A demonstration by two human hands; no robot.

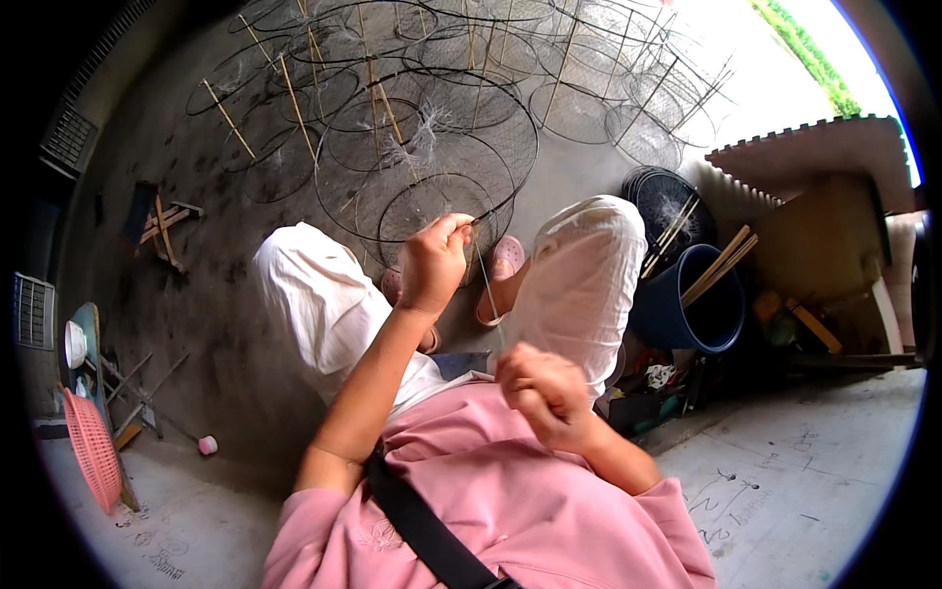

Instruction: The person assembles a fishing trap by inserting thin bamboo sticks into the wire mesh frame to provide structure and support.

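Observation:
In front of my knees stands a round net cage (424, 74) made of black hoops and fine dark mesh. My left hand (435, 265) is closed in a pinch on its hoop rim, at the side nearest me. A thin pale-green cord (488, 285) hangs from the rim by those fingers and runs down toward my right hand (546, 395). That hand is a fist above my lap, slightly blurred, apparently closed on the cord; its fingertips are hidden. A tuft of clear filament (420, 135) lies at the cage's middle.
More hooped nets (579, 103) with bamboo sticks (228, 118) spread over the floor ahead. At right stand a blue bucket (702, 339) with sticks, stacked black hoops (653, 191) and a brown chair (819, 240). A pink basket (90, 447) and small wooden stool (162, 228) are at left.

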